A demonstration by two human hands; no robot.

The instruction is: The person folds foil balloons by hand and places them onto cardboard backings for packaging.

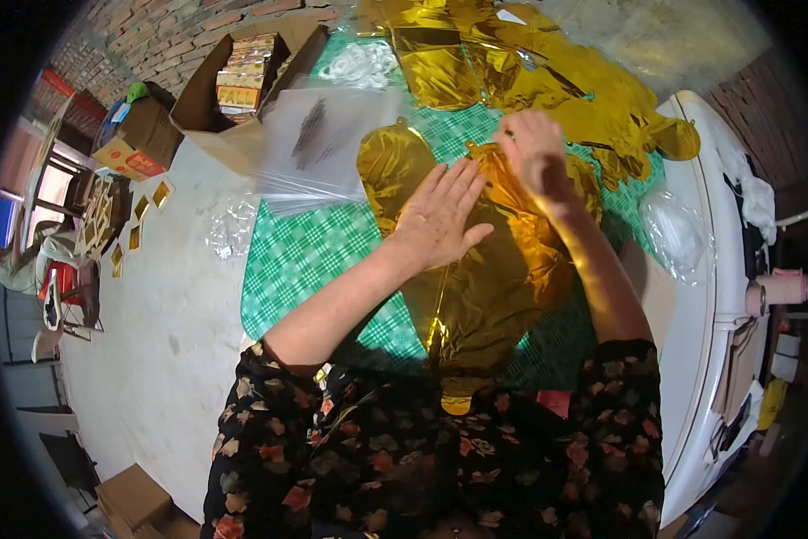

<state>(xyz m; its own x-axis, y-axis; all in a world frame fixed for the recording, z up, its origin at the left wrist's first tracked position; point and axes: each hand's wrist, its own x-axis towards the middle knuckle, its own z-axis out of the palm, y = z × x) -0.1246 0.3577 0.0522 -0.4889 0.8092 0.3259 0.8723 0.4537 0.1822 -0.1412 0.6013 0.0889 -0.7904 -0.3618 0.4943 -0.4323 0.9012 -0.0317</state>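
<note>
A flat gold foil balloon (476, 314) lies across the green checked cloth in front of me, its narrow tab hanging at the near edge. My left hand (440, 214) rests palm down on it, fingers stretched out and thumb spread. Over the balloon's upper right part, where the foil is crumpled and orange in the light, is my right hand (532, 154). Its fingers are curled in; whatever they hold, if anything, is hidden.
More gold foil balloons (548, 99) are heaped at the table's far side. Clear plastic bags (319, 144) lie stacked at left, near white ribbon (359, 65) and an open carton (202, 94) of packets. A plastic-wrapped white bundle (674, 229) sits at right. The green cloth (323, 260) covers the table.
</note>
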